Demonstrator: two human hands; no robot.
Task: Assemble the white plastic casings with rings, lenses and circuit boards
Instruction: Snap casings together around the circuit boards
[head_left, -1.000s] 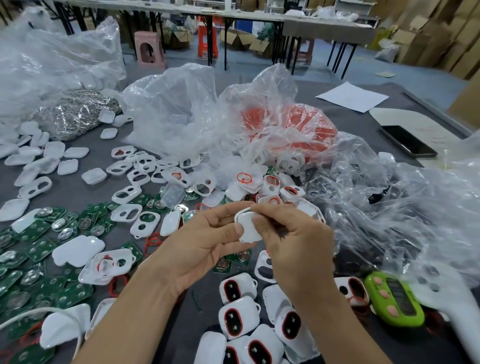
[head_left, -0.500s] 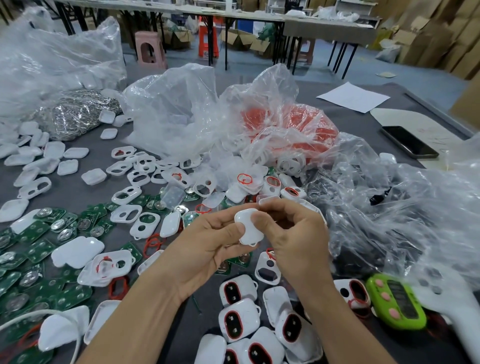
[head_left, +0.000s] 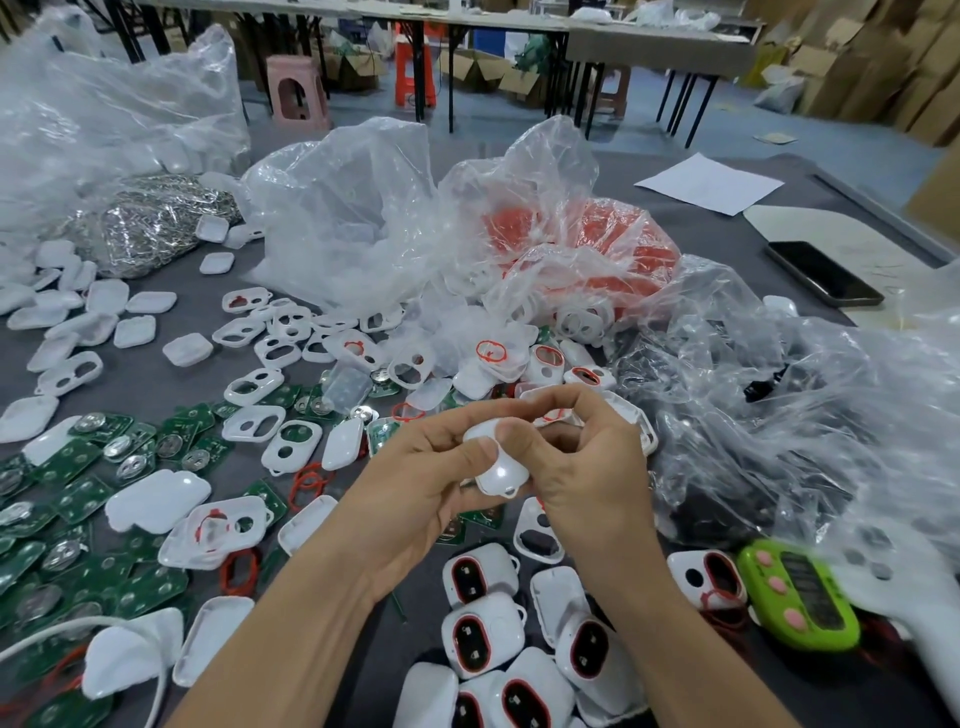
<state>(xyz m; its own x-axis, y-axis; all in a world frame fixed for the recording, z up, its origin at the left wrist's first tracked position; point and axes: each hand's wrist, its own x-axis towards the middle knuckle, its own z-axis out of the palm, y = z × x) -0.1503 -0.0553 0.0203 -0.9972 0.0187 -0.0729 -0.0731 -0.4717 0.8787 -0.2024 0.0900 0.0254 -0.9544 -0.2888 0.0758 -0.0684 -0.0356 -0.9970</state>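
Head view has my thumbs (head_left: 470, 451) meeting on the smooth back of one casing (head_left: 501, 474). The rest of my fingers are curled under it, so both hands are clamped on that single piece, held in the air just above the table (head_left: 717, 234). The left hand (head_left: 415, 499) cradles it from below and the side, and the right hand (head_left: 587, 467) wraps it from the other side, fingers bent over the far edge. A second ago I pinched the casing a little higher between my fingertips with its edge turned up toward me, and half a second ago it had begun to tip. Now the rounded back faces me, the small loop end points down, and my thumbs sit flat on the shell. I read that as the two halves being pressed shut, so this unit is close to done, though I cannot see the seam or the front to confirm it has closed all round. Just below my wrists lie the finished casings (head_left: 483, 634), dark windows ringed in red, where this one should go next. Further left are open shells (head_left: 254, 421), a loose ring (head_left: 309, 480) and green boards (head_left: 78, 457), with plenty left to assemble. Beyond my hands a clear bag (head_left: 618, 244) holds more red rings, and a green gadget (head_left: 800, 592) lies to my right.
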